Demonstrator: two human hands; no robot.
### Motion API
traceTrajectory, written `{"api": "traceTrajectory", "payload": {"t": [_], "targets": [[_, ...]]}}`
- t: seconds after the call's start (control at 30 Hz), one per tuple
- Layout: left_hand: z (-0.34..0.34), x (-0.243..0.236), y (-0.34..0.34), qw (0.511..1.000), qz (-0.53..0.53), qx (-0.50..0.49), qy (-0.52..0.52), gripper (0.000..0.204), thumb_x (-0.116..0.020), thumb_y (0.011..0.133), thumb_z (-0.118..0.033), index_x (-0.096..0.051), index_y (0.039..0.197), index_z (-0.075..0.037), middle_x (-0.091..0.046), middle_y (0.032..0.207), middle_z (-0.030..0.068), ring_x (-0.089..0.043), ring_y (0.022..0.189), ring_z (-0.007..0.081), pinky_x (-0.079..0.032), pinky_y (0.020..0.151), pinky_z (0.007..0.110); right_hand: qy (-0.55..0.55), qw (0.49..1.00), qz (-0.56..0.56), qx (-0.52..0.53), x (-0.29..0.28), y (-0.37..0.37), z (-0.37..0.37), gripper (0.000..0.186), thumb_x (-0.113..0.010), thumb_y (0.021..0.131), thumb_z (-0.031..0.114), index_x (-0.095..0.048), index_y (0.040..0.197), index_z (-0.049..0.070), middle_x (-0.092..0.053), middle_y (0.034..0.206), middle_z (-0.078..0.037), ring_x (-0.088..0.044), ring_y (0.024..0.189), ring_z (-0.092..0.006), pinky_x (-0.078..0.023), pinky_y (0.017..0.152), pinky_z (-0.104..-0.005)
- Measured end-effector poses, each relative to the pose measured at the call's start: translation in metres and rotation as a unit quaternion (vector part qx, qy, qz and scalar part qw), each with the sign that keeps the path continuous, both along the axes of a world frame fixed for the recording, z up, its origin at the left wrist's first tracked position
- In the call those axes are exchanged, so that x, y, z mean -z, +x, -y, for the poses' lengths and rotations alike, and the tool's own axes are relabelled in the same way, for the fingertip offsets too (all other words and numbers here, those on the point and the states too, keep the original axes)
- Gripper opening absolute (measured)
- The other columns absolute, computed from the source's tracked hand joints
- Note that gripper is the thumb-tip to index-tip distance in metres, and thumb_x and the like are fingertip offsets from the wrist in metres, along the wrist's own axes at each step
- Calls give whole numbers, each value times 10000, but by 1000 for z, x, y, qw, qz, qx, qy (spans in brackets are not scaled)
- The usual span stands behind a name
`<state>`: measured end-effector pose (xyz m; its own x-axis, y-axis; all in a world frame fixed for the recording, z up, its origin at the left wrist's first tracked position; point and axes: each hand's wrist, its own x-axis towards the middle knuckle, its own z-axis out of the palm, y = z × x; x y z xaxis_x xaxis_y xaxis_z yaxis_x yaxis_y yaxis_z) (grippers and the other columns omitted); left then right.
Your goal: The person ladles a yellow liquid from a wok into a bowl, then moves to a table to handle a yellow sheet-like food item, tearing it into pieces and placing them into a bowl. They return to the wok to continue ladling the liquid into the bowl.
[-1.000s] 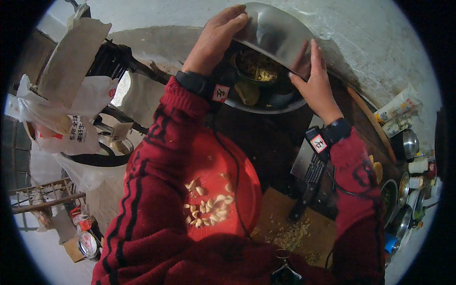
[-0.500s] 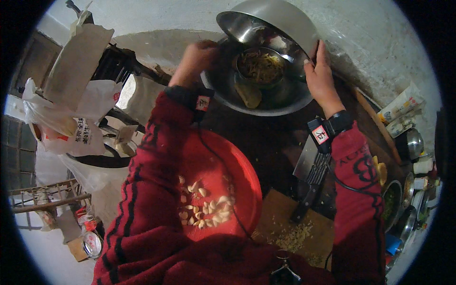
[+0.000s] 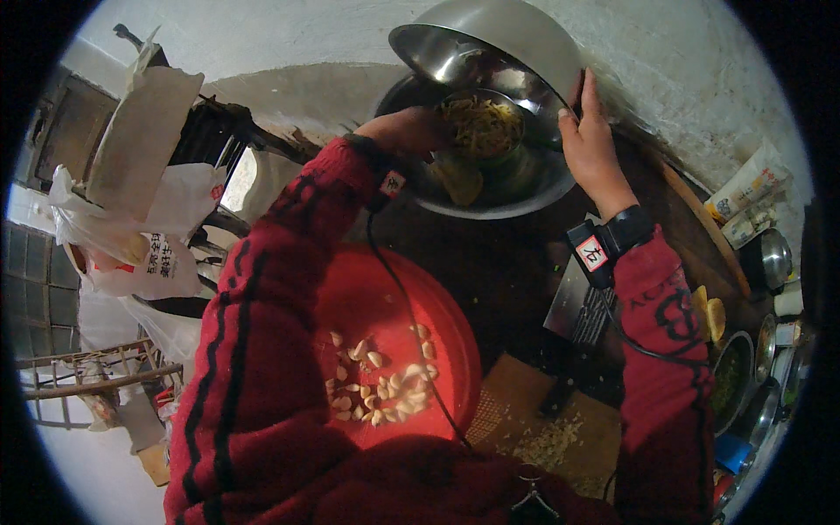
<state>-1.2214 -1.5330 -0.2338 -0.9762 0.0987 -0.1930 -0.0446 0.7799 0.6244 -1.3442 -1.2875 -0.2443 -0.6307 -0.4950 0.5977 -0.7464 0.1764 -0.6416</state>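
Observation:
A large steel bowl (image 3: 486, 17) is tilted over a wide steel basin (image 3: 499, 197), my right hand (image 3: 591, 144) gripping its right edge. Inside the basin sit a small bowl of shredded food (image 3: 481, 122) and a pale olive item (image 3: 459, 181). My left hand (image 3: 402, 131) reaches into the basin beside the small bowl, its fingers in shadow and unclear. Below, a red plastic tray (image 3: 455, 341) holds several garlic cloves (image 3: 407, 394). A cleaver (image 3: 573, 311) lies by my right forearm, near a wooden board (image 3: 503, 385) with chopped bits.
A wall (image 3: 665, 61) rises behind the basin. Plastic bags (image 3: 131, 262) and a cardboard piece (image 3: 140, 131) crowd the left, with a rack (image 3: 96, 367) lower down. Along the right are a long wooden board (image 3: 700, 219), bottles (image 3: 744, 188), metal bowls (image 3: 761, 254) and yellow pieces (image 3: 709, 311).
My left hand left the tilted bowl and moved down and right into the basin. My right hand still holds that bowl, which has tipped up further, exposing more of the food beneath.

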Motion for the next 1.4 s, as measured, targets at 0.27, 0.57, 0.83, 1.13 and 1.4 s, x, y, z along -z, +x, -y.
{"api": "traceTrajectory", "payload": {"t": [0.27, 0.57, 0.83, 1.13, 1.4], "targets": [[32, 18, -3, 879, -61, 200, -428, 142, -600, 767, -170, -614, 853, -59, -617, 863, 101, -609, 817, 224, -507, 728, 333, -18, 999, 5, 32, 7, 0, 1, 645, -484, 878, 105, -133, 1415, 42, -357, 1358, -236, -372, 1256, -320, -301, 1013, -340], [-3, 22, -5, 999, 9, -8, 50, 329, -490, 877, -60, -493, 1206, -61, -606, 988, 84, -589, 841, 177, -481, 761, 299, -7, 1000, -22, 0, 11, 0, -2, 667, -499, 861, 90, -119, 1405, 24, -331, 1360, -245, -340, 1261, -355, -287, 1028, -373], [-3, -15, -33, 980, -33, 14, -193, 372, -534, 836, -101, -503, 1206, -96, -626, 977, 105, -611, 827, 217, -500, 700, 309, -2, 999, 34, -8, 11, -9, -1, 697, -536, 825, 78, -126, 1377, -34, -333, 1311, -293, -340, 1217, -430, -303, 1015, -424], [30, -23, 2, 968, -55, -236, 65, 442, -620, 806, -214, -515, 1202, -47, -620, 1059, 126, -628, 867, 232, -525, 669, 353, 4, 999, 29, 14, 17, -5, -3, 718, -568, 795, 83, -160, 1371, -48, -360, 1300, -294, -362, 1220, -407, -316, 1015, -400], [60, 5, 43, 937, -28, -335, -97, 394, -620, 783, -193, -533, 1120, -8, -638, 949, 149, -605, 842, 205, -499, 680, 349, 12, 998, 56, 31, 19, -6, -1, 707, -561, 818, 87, -167, 1403, 42, -398, 1329, -230, -402, 1235, -329, -332, 995, -344]]}}
